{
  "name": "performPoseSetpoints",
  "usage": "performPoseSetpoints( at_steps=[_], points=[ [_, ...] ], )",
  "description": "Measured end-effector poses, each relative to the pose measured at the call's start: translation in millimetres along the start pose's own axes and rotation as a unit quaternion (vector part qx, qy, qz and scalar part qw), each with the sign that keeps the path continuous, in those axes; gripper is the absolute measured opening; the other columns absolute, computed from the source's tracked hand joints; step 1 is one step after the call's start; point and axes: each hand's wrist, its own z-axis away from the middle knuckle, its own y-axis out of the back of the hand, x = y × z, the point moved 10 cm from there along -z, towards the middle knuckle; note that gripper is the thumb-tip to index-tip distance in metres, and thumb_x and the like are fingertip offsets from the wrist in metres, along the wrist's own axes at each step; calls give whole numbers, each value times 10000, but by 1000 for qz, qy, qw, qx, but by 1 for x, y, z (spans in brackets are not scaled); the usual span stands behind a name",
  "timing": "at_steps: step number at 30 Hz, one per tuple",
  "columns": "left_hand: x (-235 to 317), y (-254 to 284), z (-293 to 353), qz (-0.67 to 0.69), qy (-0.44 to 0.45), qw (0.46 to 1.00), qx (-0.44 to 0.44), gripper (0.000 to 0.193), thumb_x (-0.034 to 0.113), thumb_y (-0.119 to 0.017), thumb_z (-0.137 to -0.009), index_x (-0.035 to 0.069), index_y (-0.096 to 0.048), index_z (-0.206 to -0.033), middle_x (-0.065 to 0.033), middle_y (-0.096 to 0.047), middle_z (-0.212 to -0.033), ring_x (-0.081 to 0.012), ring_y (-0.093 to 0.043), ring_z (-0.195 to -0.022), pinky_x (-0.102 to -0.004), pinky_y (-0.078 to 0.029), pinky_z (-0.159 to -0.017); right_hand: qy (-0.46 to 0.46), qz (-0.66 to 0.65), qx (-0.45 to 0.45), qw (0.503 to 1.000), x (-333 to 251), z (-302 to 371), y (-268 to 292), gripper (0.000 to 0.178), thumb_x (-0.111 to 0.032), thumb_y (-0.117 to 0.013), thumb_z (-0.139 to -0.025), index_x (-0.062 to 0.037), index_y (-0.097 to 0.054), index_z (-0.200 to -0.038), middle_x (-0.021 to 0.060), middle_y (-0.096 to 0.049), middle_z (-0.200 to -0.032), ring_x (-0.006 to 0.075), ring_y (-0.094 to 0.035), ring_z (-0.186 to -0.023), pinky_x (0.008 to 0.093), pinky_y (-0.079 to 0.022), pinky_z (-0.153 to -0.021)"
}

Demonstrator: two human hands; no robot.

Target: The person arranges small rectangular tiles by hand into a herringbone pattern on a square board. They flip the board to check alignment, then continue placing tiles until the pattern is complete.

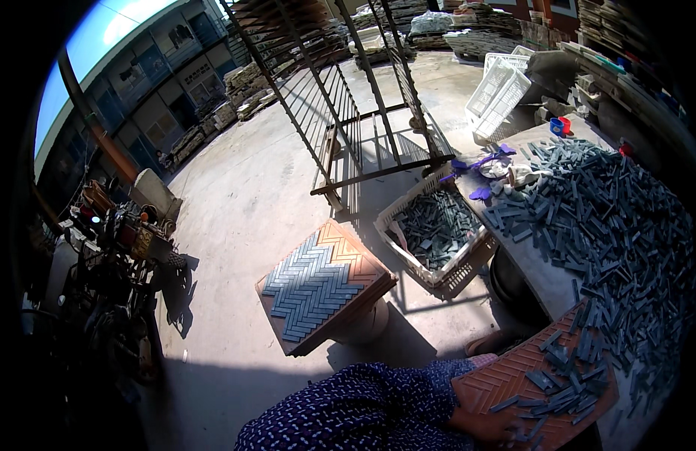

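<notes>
My left hand (485,425), in shadow at the lower edge, lies at the near left side of an orange-brown tray (483,388) with herringbone grooves. Its fingertips are dark and merge with the strips, so their grip is unclear. Loose grey strip tiles (566,379) are heaped across the tray's right part; its left grooves are bare. The tray lies at the edge of a table, beside a large pile of similar tiles (603,218). My right hand is out of view. A navy patterned sleeve (363,410) fills the bottom middle.
Ahead, a second grooved tray (355,255), mostly filled with herringbone tiles, sits on a round stand (367,323). A plastic crate (431,279) of tile pieces stands right of it. Farther back are a metal rack (385,174) and white crates (498,98). Motorbikes (115,263) stand left.
</notes>
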Motion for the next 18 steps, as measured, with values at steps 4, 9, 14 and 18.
performPoseSetpoints(
  at_steps=[4,9,14,18],
  points=[
    [3,1,0,-44,-4,999,10,225,132,-431,-859,-2,-513,-1019,-87,-607,-767,-163,-600,-659,-285,-475,-571,21,3,8,1000,-1,1,1,283,-194,-719,-767,24,-657,-936,240,-617,-923,378,-599,-843,448,-489,-775],
    [0,3,0,-43,2,999,17,250,136,-442,-857,-18,-520,-1038,-103,-623,-780,-170,-611,-662,-290,-482,-576,30,13,2,999,-9,-2,1,275,-198,-711,-784,13,-660,-952,223,-621,-930,354,-602,-837,434,-493,-766],
    [-5,3,-1,-59,-23,998,10,263,136,-470,-851,-33,-512,-1048,-116,-634,-786,-178,-618,-659,-296,-486,-579,46,23,-5,999,-16,-2,-1,265,-196,-701,-801,8,-659,-964,202,-623,-935,328,-602,-822,415,-499,-747],
    [-8,4,3,-46,-14,999,24,260,128,-479,-845,-35,-507,-1046,-114,-634,-782,-177,-617,-660,-299,-487,-582,77,36,-22,996,-27,-3,-2,257,-196,-694,-815,3,-659,-974,186,-625,-939,307,-603,-809,400,-504,-732]
  ],
)
